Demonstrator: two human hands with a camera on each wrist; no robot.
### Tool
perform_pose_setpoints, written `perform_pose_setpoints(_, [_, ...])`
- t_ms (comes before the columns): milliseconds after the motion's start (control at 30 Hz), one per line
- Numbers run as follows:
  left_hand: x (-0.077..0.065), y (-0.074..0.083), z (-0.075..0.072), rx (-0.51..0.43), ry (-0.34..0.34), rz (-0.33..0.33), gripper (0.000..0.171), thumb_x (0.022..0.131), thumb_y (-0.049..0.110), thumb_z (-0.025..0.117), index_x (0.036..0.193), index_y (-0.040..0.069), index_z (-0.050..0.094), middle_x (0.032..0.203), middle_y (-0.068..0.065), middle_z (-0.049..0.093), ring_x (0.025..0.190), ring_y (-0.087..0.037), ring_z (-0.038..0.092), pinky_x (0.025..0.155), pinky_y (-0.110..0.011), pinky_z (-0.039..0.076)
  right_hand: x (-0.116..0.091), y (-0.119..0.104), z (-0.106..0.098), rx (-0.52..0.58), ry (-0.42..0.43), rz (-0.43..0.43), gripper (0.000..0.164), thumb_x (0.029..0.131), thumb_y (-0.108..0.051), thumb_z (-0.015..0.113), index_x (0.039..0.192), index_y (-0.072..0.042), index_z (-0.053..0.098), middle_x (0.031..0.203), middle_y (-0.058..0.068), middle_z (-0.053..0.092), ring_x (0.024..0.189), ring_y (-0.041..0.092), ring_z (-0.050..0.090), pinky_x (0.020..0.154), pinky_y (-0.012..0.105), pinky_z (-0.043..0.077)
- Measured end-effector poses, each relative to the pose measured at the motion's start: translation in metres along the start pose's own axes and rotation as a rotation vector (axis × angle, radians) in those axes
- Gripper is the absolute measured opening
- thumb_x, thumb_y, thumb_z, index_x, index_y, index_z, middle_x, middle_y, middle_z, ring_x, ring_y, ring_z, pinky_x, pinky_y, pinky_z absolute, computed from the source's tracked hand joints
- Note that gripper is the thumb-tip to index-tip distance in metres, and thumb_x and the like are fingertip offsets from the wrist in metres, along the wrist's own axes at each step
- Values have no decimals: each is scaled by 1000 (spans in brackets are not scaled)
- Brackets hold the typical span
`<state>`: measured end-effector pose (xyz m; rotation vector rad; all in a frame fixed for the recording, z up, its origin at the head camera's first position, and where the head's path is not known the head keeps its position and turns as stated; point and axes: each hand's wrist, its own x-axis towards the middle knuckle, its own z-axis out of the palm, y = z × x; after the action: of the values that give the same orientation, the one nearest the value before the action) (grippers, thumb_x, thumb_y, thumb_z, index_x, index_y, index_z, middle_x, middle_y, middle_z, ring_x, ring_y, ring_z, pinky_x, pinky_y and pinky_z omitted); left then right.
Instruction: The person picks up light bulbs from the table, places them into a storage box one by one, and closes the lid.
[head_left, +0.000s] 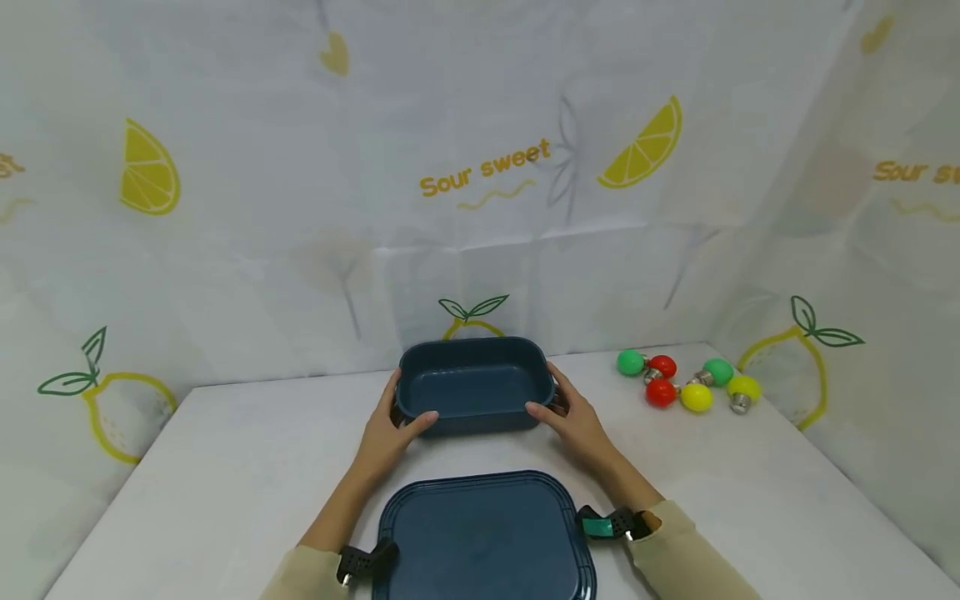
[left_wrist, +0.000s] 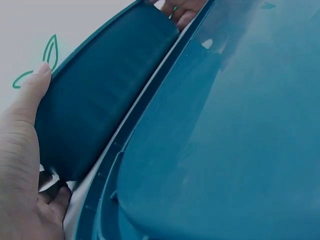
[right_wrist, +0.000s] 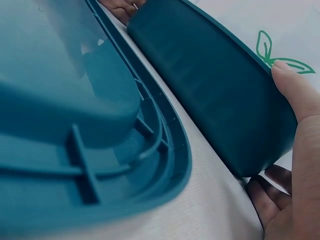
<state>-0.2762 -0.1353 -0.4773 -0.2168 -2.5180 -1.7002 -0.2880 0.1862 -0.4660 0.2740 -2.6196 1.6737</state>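
Note:
A dark blue rectangular dish point(head_left: 480, 423) with rounded corners is held between both hands at the back middle of the table, its opening facing up and toward me. My left hand point(head_left: 388, 435) grips its left end, thumb on the front wall near the rim and the other fingers curled beneath, as the left wrist view shows. At the opposite end my right hand point(head_left: 577, 422) holds it the same way. The dish's outer wall point(right_wrist: 210, 95) fills the middle of the right wrist view. Its underside is mostly hidden.
Nearer to me lies a dark blue tray point(head_left: 487, 533) with a ridged rim, between the forearms. Several light bulbs, green point(head_left: 631, 362), red point(head_left: 661, 393) and yellow point(head_left: 697, 397), lie at the back right of the white table point(head_left: 247, 483). A printed white curtain point(head_left: 300, 208) hangs behind.

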Motion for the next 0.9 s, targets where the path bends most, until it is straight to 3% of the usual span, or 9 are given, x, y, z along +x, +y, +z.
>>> perform_pose_setpoints(733, [0,-2,-1,44,-8,-11,100,91,45,74,164,33,7,171,-10,16,149,-33,39,118,-50,39,1,0,1,-35,8,16,86,95,-42,70,163,-34,18,160,22,38,141,41,49,113,52,45])
perform_pose_setpoints(900, [1,-2,1,42,-7,3,100,90,44,75,164,30,8,171,-11,17,150,-33,38,119,-49,37,0,0,-2,-33,35,-24,85,96,-38,69,163,-29,19,160,20,39,146,37,43,117,50,41])
